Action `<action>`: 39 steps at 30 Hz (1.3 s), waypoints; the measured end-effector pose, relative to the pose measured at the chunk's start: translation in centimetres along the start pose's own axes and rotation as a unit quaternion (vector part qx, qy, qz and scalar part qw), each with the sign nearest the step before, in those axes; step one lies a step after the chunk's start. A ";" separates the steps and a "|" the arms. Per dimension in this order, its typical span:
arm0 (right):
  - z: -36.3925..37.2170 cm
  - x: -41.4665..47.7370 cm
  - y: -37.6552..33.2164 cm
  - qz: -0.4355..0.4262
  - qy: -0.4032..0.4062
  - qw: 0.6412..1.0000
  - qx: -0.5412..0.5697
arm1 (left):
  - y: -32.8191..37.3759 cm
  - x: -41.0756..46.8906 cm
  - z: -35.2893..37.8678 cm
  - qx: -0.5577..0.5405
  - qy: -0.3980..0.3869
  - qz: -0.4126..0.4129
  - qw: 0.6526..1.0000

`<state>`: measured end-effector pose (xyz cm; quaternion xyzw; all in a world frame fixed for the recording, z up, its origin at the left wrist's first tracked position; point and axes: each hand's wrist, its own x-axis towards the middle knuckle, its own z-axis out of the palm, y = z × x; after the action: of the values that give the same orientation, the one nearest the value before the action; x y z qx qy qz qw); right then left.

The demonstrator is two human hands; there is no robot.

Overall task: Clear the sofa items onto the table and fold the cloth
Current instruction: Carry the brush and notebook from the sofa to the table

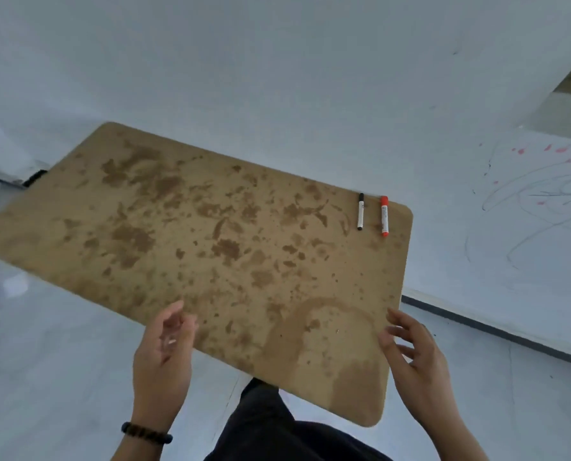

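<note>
A brown, rounded-cornered surface (211,227) was seen across the middle of the frame, mottled with darker stains and marked by a ring-shaped stain near its lower edge. A pale wall (277,61) filled the upper part of the frame, and a pale floor (61,361) was seen at the lower left. A white panel (527,227) covered with blue and red scribbles lay at the right of the frame, apart from the surface's right edge. A dark object (34,178) was partly seen at the surface's left corner; what it was could not be told.

Two markers were laid side by side, not touching, near the surface's upper right corner: a black marker (361,211) and, to its right, a red marker (384,215).

The left grip (162,357) was held over the lower edge, fingers loosely curled round nothing, with a bracelet (146,433) worn on its wrist. The right grip (414,354) was held at the lower right edge, fingers relaxed and holding nothing; whether the edge was touched could not be told. Dark trousers (271,427) were seen between the two grips, below the surface's lower corner. Bare floor lay to the left of the left grip.
</note>
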<state>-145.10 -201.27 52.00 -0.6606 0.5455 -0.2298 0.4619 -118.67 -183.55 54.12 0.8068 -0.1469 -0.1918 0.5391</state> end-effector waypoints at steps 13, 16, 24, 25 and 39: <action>8.5 -13.0 -0.2 -0.144 -0.328 0.933 -0.044 | -8.8 -28.3 -16.6 0.006 0.335 -0.135 0.933; 12.9 -17.5 -2.8 -0.218 -0.390 0.893 -0.057 | -11.5 -34.0 -21.2 -0.015 0.428 -0.163 0.889; 27.2 -33.1 -7.1 -0.328 -0.499 0.796 -0.099 | -20.5 -44.6 -33.5 -0.076 0.568 -0.226 0.788; 29.0 -35.3 -7.7 -0.337 -0.513 0.782 -0.105 | -21.5 -45.5 -35.3 -0.079 0.578 -0.233 0.778; 51.8 -52.0 -11.8 -0.344 -0.562 0.742 -0.129 | -31.4 -43.8 -57.1 -0.084 0.598 -0.286 0.744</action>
<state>-112.78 -134.39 48.36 -0.8660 -0.0522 0.1123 0.4845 -129.68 -105.90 51.37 0.7116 0.4603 0.1731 0.5018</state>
